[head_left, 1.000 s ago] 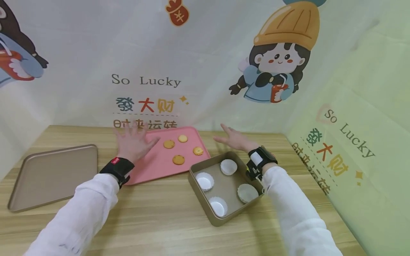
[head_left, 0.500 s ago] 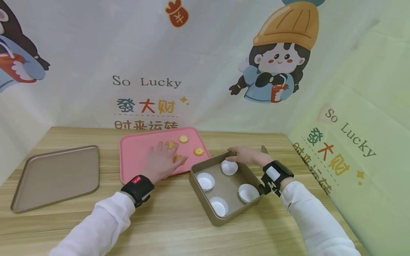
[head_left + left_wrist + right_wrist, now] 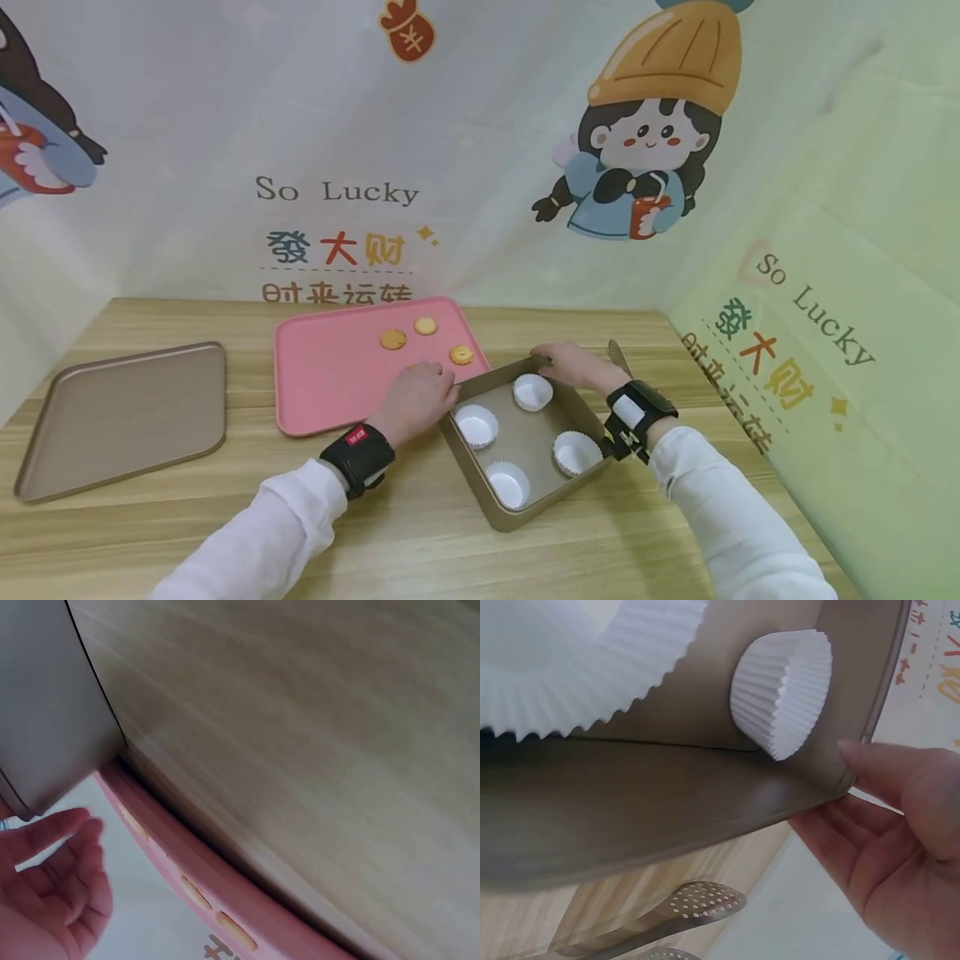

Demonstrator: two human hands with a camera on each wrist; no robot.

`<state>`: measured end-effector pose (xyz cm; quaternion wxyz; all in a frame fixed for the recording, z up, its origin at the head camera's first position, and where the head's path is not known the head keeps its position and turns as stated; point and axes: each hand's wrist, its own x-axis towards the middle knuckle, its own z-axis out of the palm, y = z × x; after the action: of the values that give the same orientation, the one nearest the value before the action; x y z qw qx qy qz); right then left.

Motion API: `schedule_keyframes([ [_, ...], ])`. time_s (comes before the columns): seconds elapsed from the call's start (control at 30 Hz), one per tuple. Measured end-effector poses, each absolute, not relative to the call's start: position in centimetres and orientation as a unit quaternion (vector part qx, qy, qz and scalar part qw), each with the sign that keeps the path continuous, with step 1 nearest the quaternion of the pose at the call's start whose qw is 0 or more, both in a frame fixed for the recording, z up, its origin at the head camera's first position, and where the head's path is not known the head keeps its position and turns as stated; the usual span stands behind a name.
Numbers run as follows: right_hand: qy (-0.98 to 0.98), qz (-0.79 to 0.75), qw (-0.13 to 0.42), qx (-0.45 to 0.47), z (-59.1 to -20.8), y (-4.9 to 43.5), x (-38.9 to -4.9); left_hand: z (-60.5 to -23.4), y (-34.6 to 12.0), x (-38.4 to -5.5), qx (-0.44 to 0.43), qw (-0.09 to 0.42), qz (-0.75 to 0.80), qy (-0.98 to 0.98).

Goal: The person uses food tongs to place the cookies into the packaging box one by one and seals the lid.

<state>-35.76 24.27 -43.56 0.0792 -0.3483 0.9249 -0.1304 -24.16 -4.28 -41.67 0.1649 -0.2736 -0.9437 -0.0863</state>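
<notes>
A deep square bronze baking pan [image 3: 483, 492] stands on the table and holds several white paper baking cups, among them one cup [image 3: 532, 392] near the far corner. My right hand [image 3: 577, 367] grips the pan's rim at that corner, thumb [image 3: 870, 761] inside and fingers outside. Beside the pan's left wall is my left hand [image 3: 420, 400], its fingers loosely bent. In the left wrist view the left hand [image 3: 56, 892] is close to the pan's corner, with nothing visible between thumb and fingers. It partly covers the near edge of the pink tray [image 3: 330, 375].
Cookies, one of them scalloped [image 3: 461, 355], lie on the pink tray, one mostly hidden by my left hand. At far left lies a flat bronze tray [image 3: 127, 417]. A perforated spoon [image 3: 701, 900] lies beyond the pan's right side, with part of another below it.
My right hand came down onto the pan's far corner and now grips it. My left hand moved right across the pink tray to the pan's left side, its fingers now more bent.
</notes>
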Motion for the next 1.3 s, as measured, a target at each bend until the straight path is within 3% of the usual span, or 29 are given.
schedule_keyframes([
  [0.03,0.92,-0.128,0.062,-0.364,-46.1,25.4,-37.9,-41.7,-4.2,-24.1,-0.279,0.164,-0.091,-0.942],
  [0.1,0.921,-0.12,0.044,-0.368,-46.2,25.3,-37.6,-41.7,-4.2,-24.1,-0.282,0.151,-0.101,-0.942],
  [0.27,0.929,-0.102,0.037,-0.354,-37.6,21.0,-29.6,-41.8,-4.4,-24.2,-0.28,0.134,-0.129,-0.942],
  [0.3,0.927,-0.102,0.031,-0.36,-37.7,21.0,-29.8,-41.9,-4.5,-24.2,-0.281,0.136,-0.128,-0.941],
  [0.37,0.915,-0.106,-0.002,-0.39,-39.2,21.7,-30.9,-41.8,-4.7,-24.2,-0.28,0.131,-0.132,-0.942],
  [0.57,0.905,-0.11,-0.033,-0.41,-45.6,23.8,-35.7,-41.5,-5.3,-24.1,-0.264,0.124,-0.127,-0.948],
  [0.7,0.9,-0.093,-0.074,-0.418,-47.0,23.5,-35.7,-41.4,-5.8,-23.9,-0.262,0.125,-0.128,-0.948],
  [0.97,0.908,-0.109,-0.061,-0.399,-39.5,19.6,-27.6,-41.6,-6.9,-23.7,-0.274,0.139,-0.133,-0.942],
  [1.13,0.922,-0.08,-0.047,-0.376,-38.7,18.2,-26.0,-41.5,-8.2,-23.5,-0.291,0.15,-0.133,-0.935],
  [1.3,0.915,-0.087,-0.05,-0.39,-38.9,17.2,-25.5,-41.4,-9.5,-22.9,-0.291,0.121,-0.141,-0.938],
])
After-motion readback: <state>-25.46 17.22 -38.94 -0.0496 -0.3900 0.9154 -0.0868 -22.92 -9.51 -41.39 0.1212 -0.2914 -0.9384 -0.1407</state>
